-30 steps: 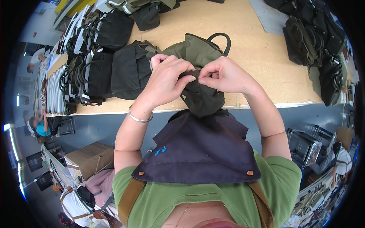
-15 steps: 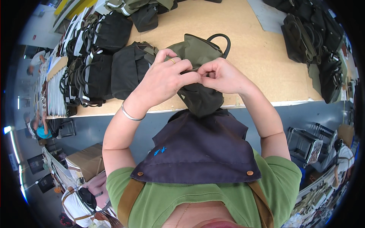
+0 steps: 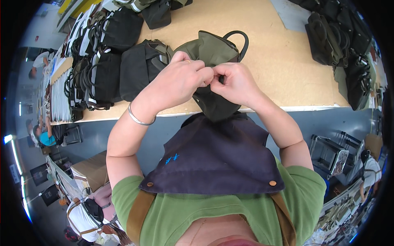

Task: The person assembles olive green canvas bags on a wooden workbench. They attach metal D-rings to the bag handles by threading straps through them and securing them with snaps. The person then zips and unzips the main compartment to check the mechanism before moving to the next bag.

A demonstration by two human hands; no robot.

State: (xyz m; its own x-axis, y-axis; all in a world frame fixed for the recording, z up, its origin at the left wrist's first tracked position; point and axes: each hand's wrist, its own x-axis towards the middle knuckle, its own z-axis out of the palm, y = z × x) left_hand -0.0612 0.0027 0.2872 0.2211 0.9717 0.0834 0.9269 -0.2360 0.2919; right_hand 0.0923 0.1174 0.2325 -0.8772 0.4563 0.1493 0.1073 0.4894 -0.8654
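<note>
hands and olive bag, seen from above: the left hand (image 3: 176,84), with a metal bangle (image 3: 134,117) at the wrist, is curled, its thumb and fingertips drawn narrow against the middle of the olive bag (image 3: 217,49). the right hand (image 3: 237,84) meets it there, thumb and forefinger pinched together. both hold part of the bag; the exact piece between the fingertips is hidden. the olive bag lies at the near side of the table (image 3: 283,69), its black handle (image 3: 246,43) arching at the far right, its dark lower end reaching past the front edge toward the apron (image 3: 217,160); whether bag and apron touch cannot be told

to the left, just beside the olive bag, lies a black bag (image 3: 137,76), which limits room on the left hand's side; beyond it stand rows of dark bags (image 3: 107,76) with looped handles. to the right, a broad stretch of tan table top gives room for the right hand as far as a second group of dark bags (image 3: 324,39), well apart, near the right edge. a grey sheet (image 3: 293,14) lies at the upper right. below the pale front edge shows blue-grey floor (image 3: 98,137), with a metal cart (image 3: 334,156) at right and a cardboard box (image 3: 92,168) at left
</note>
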